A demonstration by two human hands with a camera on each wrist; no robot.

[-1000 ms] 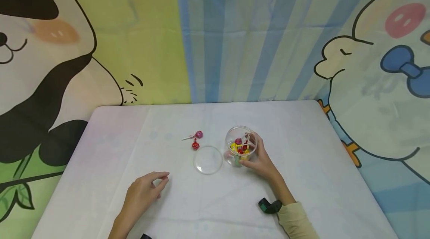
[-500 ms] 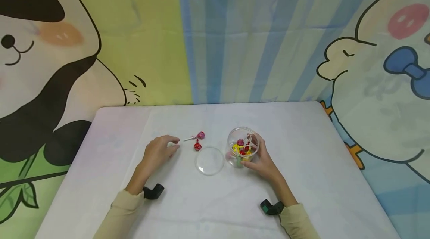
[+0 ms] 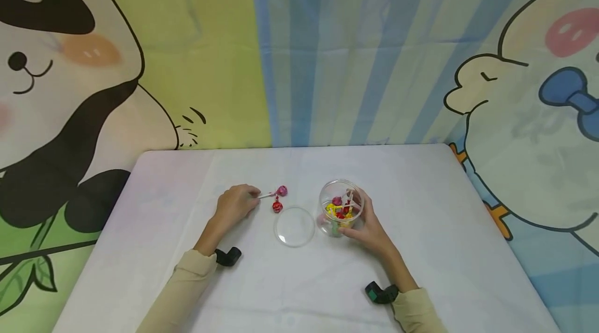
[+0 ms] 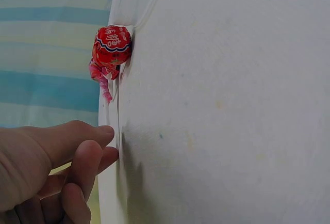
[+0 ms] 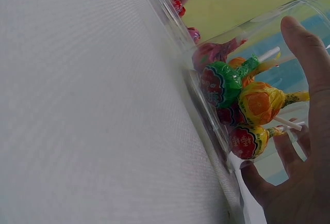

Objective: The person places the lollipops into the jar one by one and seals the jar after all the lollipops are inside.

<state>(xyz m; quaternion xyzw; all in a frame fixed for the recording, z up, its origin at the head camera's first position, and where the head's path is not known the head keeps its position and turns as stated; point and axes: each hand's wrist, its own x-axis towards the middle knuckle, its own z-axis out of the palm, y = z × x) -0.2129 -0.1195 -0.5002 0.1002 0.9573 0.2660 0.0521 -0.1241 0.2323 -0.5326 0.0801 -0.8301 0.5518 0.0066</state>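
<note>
My left hand (image 3: 236, 203) is at the stick end of a pink-wrapped lollipop (image 3: 282, 191) lying on the table. In the left wrist view, a small gap shows between thumb (image 4: 103, 133) and index fingertip. A red-wrapped lollipop (image 3: 277, 207) lies just beside the pink one; its wrapper (image 4: 112, 46) shows lettering in the left wrist view. My right hand (image 3: 372, 229) grips a clear plastic jar (image 3: 327, 192) round its side, thumb and fingers spread about it. Inside are several lollipops, among them a green one (image 5: 220, 84) and a yellow one (image 5: 261, 104).
A round clear lid (image 3: 294, 226) lies flat on the white table (image 3: 299, 291), left of the jar and in front of the loose lollipops. Behind the table's far edge hangs a cartoon-printed cloth (image 3: 318, 52).
My left hand has moved forward and right, from the near left of the table to the pink lollipop's stick. The right hand keeps holding the jar. The view has shifted slightly.
</note>
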